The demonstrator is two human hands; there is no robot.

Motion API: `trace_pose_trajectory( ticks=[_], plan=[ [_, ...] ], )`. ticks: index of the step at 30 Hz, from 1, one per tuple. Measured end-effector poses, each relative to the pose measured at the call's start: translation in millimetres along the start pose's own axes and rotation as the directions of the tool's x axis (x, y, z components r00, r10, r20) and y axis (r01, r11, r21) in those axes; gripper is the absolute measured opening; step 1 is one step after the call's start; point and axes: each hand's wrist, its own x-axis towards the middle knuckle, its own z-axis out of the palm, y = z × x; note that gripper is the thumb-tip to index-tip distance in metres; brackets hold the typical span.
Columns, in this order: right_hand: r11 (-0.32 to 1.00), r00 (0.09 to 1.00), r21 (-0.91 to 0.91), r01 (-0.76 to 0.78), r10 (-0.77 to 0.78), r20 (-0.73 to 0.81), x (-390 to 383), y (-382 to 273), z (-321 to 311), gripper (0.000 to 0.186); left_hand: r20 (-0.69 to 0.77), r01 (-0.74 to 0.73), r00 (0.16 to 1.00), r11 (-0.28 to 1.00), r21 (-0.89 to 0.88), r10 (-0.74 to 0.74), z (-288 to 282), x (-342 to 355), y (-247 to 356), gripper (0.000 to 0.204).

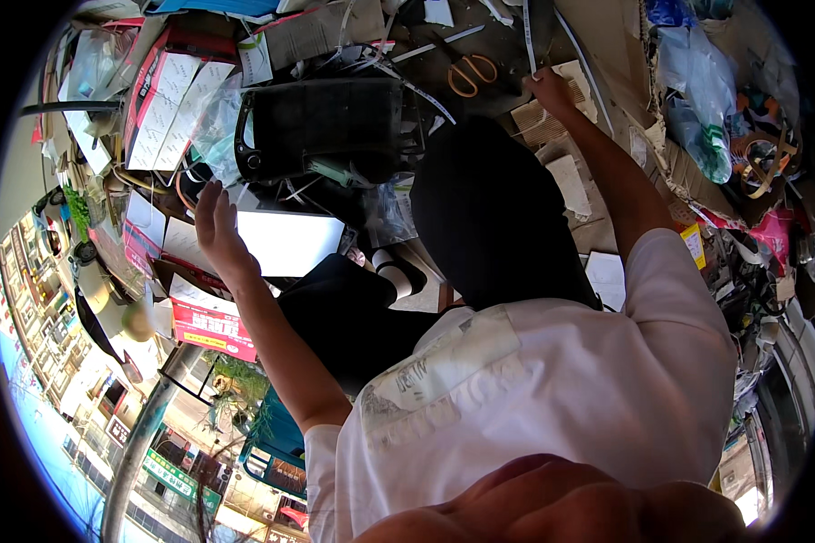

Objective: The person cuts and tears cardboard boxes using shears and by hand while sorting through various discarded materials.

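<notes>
While the left hand [222, 237] extends unclenched at left-center, the right hand [552, 92], upper right, curls near orange-handled scissors [472, 72], its hold indeterminable

One pair of scissors [463, 61], one black casing [326, 118]

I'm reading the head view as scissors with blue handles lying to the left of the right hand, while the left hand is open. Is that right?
Not quite: the scissors have orange handles, not blue, as the head view shows. They do lie to the left of the right hand, and the left hand is open.
</notes>
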Motion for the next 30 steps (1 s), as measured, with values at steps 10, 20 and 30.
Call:
trace_pose_trajectory(
  ticks=[10,20,30],
  plan=[
    [0.978,0.989,-0.194,-0.080,0.102,0.107,13.6,-16.4,22.3,0.047,-0.005,-0.044,0.999,0.998,0.050,0.044,-0.5,3.1,3.0,0.042],
    [0.978,0.989,0.155,0.140,-0.129,-0.076,-8.7,-111.0,-38.7,0.039,-0.003,-0.079,0.997,0.992,-0.099,0.079,2.3,-4.6,16.9,0.035],
    [0.708,0.930,0.691,0.144,-0.335,0.149,-55.6,-325.0,-118.6,0.029,-0.024,-0.134,0.991,0.990,-0.042,0.133,-5.3,-9.4,11.4,0.040]
  ],
)
